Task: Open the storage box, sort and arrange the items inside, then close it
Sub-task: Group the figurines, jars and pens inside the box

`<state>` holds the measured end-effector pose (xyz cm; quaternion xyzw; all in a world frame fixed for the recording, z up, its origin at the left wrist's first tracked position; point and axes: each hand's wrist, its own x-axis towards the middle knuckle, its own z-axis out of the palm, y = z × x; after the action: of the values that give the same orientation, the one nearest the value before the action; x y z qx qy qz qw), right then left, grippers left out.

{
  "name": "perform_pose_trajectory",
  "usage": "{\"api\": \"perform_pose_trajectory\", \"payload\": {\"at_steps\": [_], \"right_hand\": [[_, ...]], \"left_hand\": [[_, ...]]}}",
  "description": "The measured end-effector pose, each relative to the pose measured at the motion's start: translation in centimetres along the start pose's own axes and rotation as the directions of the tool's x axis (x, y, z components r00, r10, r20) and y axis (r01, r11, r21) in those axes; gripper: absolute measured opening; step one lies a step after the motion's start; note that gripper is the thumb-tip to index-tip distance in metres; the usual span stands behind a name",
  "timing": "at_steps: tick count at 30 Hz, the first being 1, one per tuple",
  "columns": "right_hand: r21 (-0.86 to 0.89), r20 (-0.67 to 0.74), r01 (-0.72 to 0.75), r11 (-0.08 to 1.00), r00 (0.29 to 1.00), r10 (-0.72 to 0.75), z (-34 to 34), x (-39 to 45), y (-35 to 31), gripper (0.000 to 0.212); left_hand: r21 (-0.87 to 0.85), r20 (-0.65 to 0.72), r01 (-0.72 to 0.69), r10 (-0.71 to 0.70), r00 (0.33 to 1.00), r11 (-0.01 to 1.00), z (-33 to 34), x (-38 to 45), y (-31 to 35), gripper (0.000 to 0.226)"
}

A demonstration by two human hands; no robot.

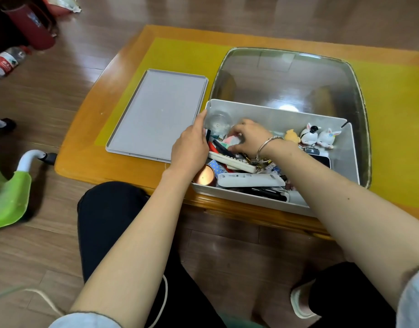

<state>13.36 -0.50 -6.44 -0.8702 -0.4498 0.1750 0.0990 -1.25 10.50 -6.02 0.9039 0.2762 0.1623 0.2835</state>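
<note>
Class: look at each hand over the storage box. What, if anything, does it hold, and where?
Left hand rests on the storage box's left wall; any grip is unclear. Right hand pinches a pink-and-white item from above.
</note>
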Motion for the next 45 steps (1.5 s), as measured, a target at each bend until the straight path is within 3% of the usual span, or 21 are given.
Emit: {"api": "perform_pose_trajectory", "payload": {"at_steps": [4, 8, 15, 20, 23, 27, 30, 37, 39, 45], "right_hand": [[0.018, 0.039, 0.024, 1.0, 0.999, -0.025, 0.0, -0.4, -0.5, 0.043], [0.046, 0.026, -0.04, 0.998, 0.999, 0.039, -0.6, -0.8, -0.2, 0.048], [0.147, 0.072, -0.092, 0.985, 0.994, 0.082, -1.5, -2.1, 0.4, 0.032], [0.362, -0.07, -0.056, 0.931, 0.994, 0.087, -1.9, -4.0, 0.7, 0.01], [0.525, -0.105, -0.065, 0.849, 0.985, 0.14, -2.7, -5.4, 1.6, 0.009], [0.6, -0.163, -0.057, 0.798, 0.968, 0.193, -3.5, -6.3, 2.5, 0.016], [0.601, -0.183, -0.034, 0.798, 0.966, 0.18, -3.3, -6.8, 2.8, 0.021], [0.564, -0.178, -0.027, 0.825, 0.972, 0.153, -2.4, -8.6, 3.2, 0.014], [0.551, -0.163, -0.036, 0.834, 0.975, 0.149, -2.3, -8.8, 2.7, 0.017], [0.665, 0.031, -0.164, 0.729, 0.981, 0.192, -1.8, -9.0, 1.6, 0.017]], "left_hand": [[0.001, -0.015, -0.003, 0.003, 1.0, 1.0, 0.1, -0.1, 0.0, 0.048], [-0.011, -0.012, 0.01, -0.01, 1.0, 1.0, 0.0, 0.0, 0.1, 0.048], [-0.074, -0.003, 0.02, -0.02, 1.0, 0.997, -0.3, -0.1, 0.0, 0.045], [-0.125, 0.078, -0.004, 0.014, 0.997, 0.992, -0.8, -0.3, -0.2, 0.048], [0.02, 0.043, -0.093, 0.092, 0.995, 0.995, -0.8, -0.9, 0.1, 0.047], [0.195, -0.037, -0.214, 0.225, 0.974, 0.957, -1.4, -1.6, 1.2, 0.042], [0.206, 0.024, -0.247, 0.247, 0.969, 0.947, -2.2, -2.1, 1.7, 0.043], [0.217, 0.334, -0.324, 0.242, 0.911, 0.921, -5.4, -3.2, 0.1, 0.052], [0.272, 0.375, -0.335, 0.222, 0.9, 0.902, -5.8, -3.4, 0.1, 0.053], [0.389, 0.399, -0.341, 0.178, 0.9, 0.855, -5.4, -3.1, 0.9, 0.058]]}}
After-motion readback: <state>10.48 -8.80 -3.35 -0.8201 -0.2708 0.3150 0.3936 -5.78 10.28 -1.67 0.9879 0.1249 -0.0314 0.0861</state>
